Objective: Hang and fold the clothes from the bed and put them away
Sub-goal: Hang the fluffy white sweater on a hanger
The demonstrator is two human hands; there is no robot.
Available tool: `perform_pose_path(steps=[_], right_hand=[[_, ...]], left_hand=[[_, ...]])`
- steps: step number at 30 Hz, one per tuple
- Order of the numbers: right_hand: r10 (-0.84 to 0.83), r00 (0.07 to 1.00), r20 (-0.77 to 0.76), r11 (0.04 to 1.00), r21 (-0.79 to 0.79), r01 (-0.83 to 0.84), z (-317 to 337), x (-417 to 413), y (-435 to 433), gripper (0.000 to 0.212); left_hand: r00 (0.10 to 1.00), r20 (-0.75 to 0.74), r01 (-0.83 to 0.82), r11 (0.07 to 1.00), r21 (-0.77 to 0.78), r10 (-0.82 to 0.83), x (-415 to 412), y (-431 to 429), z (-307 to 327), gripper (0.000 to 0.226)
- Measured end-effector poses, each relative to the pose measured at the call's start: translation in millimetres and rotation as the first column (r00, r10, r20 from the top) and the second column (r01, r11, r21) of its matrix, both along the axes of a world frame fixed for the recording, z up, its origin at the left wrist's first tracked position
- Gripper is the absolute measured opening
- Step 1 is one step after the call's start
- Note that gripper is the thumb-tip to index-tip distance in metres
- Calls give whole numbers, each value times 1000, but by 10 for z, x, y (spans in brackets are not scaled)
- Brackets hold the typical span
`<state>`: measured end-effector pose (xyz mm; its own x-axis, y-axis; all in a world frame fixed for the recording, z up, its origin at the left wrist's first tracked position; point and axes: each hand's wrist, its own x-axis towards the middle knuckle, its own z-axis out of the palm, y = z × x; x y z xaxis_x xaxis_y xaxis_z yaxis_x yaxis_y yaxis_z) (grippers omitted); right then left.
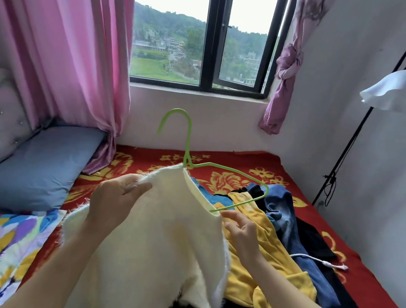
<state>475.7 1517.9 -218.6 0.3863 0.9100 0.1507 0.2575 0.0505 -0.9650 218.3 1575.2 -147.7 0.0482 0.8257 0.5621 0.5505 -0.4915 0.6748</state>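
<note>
A fluffy cream sweater (155, 236) hangs in front of me above the bed. My left hand (117, 200) grips its upper edge at the shoulder. A green wire hanger (222, 166) is half inside the neck opening, with its hook up and its right arm sticking out. My right hand (241, 234) is just below the collar's lower edge, fingers loosely spread, holding nothing. Under it lies a pile of clothes: a yellow garment (263, 266), a blue denim piece (283, 210) and black cloth (312, 242).
The bed has a red cover with gold flowers (221, 152). A blue pillow (36, 173) and a colourful quilt (6, 244) lie at the left. A white cable (322, 261) rests on the clothes. A floor lamp (392, 90) stands at the right, a window behind.
</note>
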Motion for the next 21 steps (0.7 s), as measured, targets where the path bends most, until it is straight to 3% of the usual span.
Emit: perform_pose_path(steps=[3,9,13,15,16,19,21], right_hand=[[75,988,137,995,51,-83,73,-130,68,29],[294,894,339,938,76,-337,185,-309,118,5],[237,801,550,884,220,-412,131,-494,52,21],[124,663,738,859,255,-444,128,-588,70,34],[114,565,817,865,198,-461,127,-621,100,42],[394,216,893,861,-277,-425,169,-641,225,55],[506,110,855,810,-427,-402,233,-610,288,49]], left_hand=[[997,75,21,999,-33,-18,-100,-28,25,9],[962,274,45,994,-102,-15,-340,-107,-113,21],[870,488,34,981,-191,65,-529,-95,-184,14],[847,525,44,974,-220,80,-611,-103,-192,13],[836,542,56,971,-235,83,-638,-114,-183,12],[806,588,98,963,-253,73,-697,-101,-198,13],[809,584,106,958,-268,74,-764,-77,-217,12]])
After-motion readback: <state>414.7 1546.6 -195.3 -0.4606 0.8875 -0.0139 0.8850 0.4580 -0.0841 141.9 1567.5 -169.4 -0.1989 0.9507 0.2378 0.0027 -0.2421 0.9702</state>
